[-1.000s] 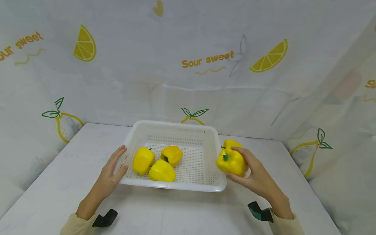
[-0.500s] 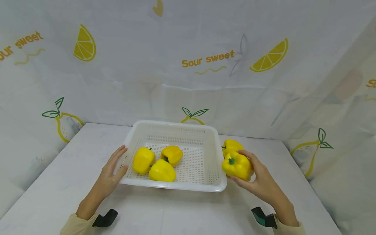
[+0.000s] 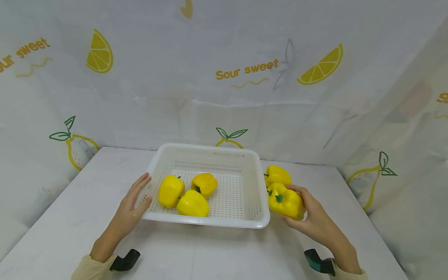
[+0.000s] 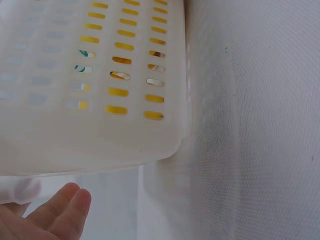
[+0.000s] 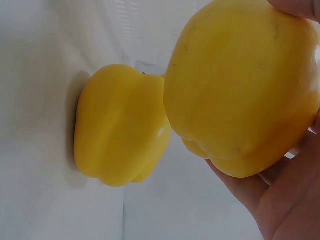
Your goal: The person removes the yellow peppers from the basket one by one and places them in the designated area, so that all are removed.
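Observation:
A yellow bell pepper (image 3: 288, 203) is gripped between the thumb and fingers of the right hand (image 3: 316, 219), just right of the white basket (image 3: 210, 221). Partly behind it shows another pepper (image 3: 274, 188) with its own green stem, and a further one (image 3: 278, 175) lies farther back. The right wrist view has the held pepper (image 5: 240, 85) above the table, near a pepper (image 5: 120, 125) on it. At the basket's left rim the left hand (image 3: 127, 214) rests with extended fingers; in the left wrist view its fingertips (image 4: 62, 210) are beside the basket wall (image 4: 140, 135).
Three yellow peppers lie in the basket: one at the left (image 3: 171, 191), one at the front (image 3: 193, 203) and one behind (image 3: 204, 185). The white table (image 3: 196, 252) ends at a patterned cloth (image 3: 157, 116) behind it.
The right hand has moved right and toward the table's front with its pepper, away from the basket, uncovering part of another pepper. The left hand and basket have stayed put.

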A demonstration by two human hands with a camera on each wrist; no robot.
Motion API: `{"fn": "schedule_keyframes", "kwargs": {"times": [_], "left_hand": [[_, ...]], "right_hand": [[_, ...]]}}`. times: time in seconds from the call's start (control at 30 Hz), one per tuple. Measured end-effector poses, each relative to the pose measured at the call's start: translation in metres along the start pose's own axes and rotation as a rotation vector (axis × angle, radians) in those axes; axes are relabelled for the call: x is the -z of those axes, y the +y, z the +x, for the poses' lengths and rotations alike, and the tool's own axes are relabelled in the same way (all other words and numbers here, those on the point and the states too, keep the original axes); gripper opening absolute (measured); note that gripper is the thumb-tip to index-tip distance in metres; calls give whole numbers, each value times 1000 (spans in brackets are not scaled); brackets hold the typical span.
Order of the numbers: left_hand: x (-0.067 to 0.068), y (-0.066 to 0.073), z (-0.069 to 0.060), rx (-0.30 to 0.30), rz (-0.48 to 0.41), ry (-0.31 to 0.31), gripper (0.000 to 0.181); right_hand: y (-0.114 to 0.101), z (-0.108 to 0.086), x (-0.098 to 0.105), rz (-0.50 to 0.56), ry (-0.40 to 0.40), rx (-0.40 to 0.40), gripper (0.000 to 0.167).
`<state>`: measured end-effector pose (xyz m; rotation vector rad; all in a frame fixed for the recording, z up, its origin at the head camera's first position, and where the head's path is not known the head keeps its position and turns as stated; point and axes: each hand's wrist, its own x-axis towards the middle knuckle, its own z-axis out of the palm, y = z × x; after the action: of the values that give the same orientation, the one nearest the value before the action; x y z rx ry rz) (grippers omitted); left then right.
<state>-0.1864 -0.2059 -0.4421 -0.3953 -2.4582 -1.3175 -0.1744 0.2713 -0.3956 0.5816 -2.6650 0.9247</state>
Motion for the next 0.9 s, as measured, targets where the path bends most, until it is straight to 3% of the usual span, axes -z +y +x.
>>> {"fn": "schedule_keyframes", "kwargs": {"times": [0.4, 0.7, 0.9], "left_hand": [[1, 0, 0, 15, 7, -11, 56], [1, 0, 0, 2, 17, -4, 56], [1, 0, 1, 31, 23, -20, 57]], "right_hand": [[1, 1, 3, 5, -153, -99, 74], [6, 0, 2, -30, -167, -65, 71], [8, -1, 1, -33, -202, -80, 72]]}}
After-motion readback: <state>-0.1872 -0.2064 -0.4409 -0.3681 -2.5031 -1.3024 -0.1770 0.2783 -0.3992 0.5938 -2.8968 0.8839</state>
